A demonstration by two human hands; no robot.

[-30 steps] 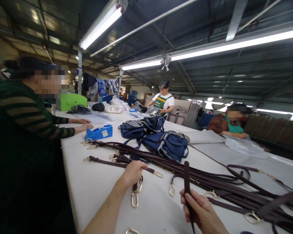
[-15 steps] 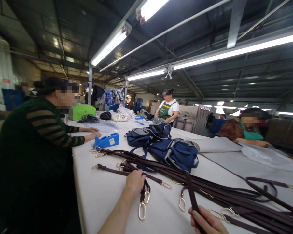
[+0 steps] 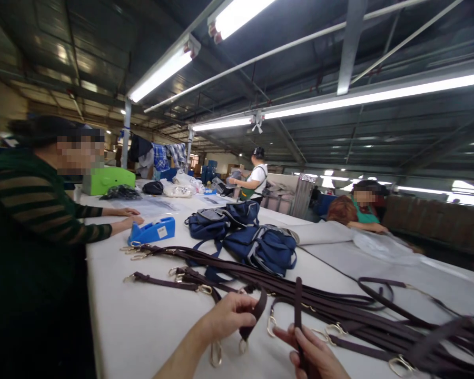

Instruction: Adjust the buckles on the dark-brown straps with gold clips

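My left hand (image 3: 237, 315) pinches a dark brown strap (image 3: 259, 311) that curves up from its fingers, with a gold clasp (image 3: 243, 346) hanging just below. Between the thumb and fingers of my right hand (image 3: 306, 347), the flat end of another dark strap (image 3: 298, 305) stands upright. A gold clasp (image 3: 272, 326) lies by my right fingertips. Behind both hands, a long bundle of dark straps (image 3: 237, 271) with gold clasps runs across the white table (image 3: 142, 326). One shorter strap (image 3: 161, 281) lies to the left.
Navy bags (image 3: 260, 247) and a blue tape dispenser (image 3: 152, 231) stand beyond the straps. At the left, a person in striped sleeves (image 3: 31, 205) leans on the table. Two other people are farther back. A green box (image 3: 110, 181) and plastic bags are at the back left.
My left hand has moved right, towards my right hand, and now lifts a strap. The view has swung right, and the person at the back has turned to the left.
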